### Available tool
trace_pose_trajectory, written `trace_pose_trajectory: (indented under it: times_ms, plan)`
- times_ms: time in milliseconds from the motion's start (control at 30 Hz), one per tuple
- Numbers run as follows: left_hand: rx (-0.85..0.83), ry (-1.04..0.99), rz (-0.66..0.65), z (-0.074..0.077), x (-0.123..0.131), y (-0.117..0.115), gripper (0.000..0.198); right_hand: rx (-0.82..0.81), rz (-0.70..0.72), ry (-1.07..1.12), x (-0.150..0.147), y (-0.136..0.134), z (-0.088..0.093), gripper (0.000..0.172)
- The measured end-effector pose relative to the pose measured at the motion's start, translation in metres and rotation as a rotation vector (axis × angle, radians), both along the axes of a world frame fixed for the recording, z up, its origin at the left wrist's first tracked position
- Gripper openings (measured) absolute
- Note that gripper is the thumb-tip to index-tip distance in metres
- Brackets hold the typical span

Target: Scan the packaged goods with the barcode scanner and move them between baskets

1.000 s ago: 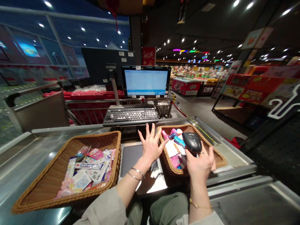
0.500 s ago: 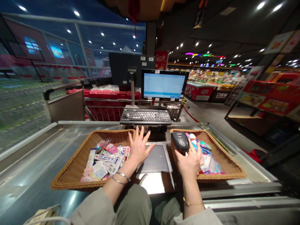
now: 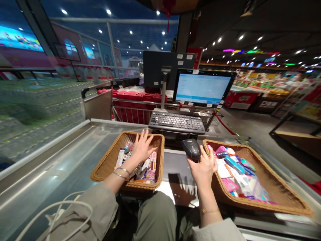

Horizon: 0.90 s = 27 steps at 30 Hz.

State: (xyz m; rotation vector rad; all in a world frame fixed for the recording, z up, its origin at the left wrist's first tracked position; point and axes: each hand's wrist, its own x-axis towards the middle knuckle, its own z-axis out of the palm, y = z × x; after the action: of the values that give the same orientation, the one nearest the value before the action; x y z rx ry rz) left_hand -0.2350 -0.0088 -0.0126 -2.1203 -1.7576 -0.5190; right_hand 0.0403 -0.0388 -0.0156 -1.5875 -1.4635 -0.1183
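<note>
My left hand (image 3: 142, 149) is open, fingers spread, above the left wicker basket (image 3: 99, 170). Small packaged goods (image 3: 153, 161) lie in that basket, partly covered by my hand and forearm. In my right hand (image 3: 203, 167) is a black handheld barcode scanner (image 3: 192, 148), its handle hidden by my fingers. The scanner's head points left, over the gap between the baskets. To the right stands a second wicker basket (image 3: 283, 170), holding colourful packets (image 3: 235, 170); my right hand is by its left rim.
A keyboard (image 3: 177, 121) and a lit monitor (image 3: 203, 87) stand behind the baskets, with a second screen's dark back (image 3: 151, 70) beside them. The metal counter (image 3: 62, 160) runs left. A white cable (image 3: 67, 203) loops at lower left. Further back is a shopping cart (image 3: 130, 112).
The view has turned left, shifting most things rightward in the picture. My left hand has moved left, from the basket's right rim to over its contents. The scanner stays in my right hand.
</note>
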Motion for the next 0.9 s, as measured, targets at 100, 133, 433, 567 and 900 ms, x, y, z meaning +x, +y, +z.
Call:
trace_pose_trajectory:
  times_ms: [100, 133, 433, 567, 900]
  plan:
    - [-0.077, 0.035, -0.004, -0.007, -0.025, 0.003, 0.067, -0.014, 0.011, 0.002, -0.011, 0.005, -0.006, 0.032]
    - [-0.103, 0.05, -0.001, -0.01, -0.032, 0.004, 0.067, -0.022, 0.014, 0.001, -0.014, 0.006, -0.008, 0.032]
    - [-0.397, 0.293, -0.118, -0.034, -0.093, 0.007, 0.078, -0.064, 0.042, -0.023, -0.027, 0.013, -0.021, 0.032]
    - [-0.461, 0.345, -0.17, -0.056, -0.112, 0.008, 0.065, -0.072, 0.055, -0.015, -0.03, 0.017, -0.024, 0.034]
    - [-0.465, 0.374, -0.211, -0.077, -0.117, 0.011, 0.043, -0.086, 0.085, -0.029, -0.036, 0.024, -0.024, 0.033]
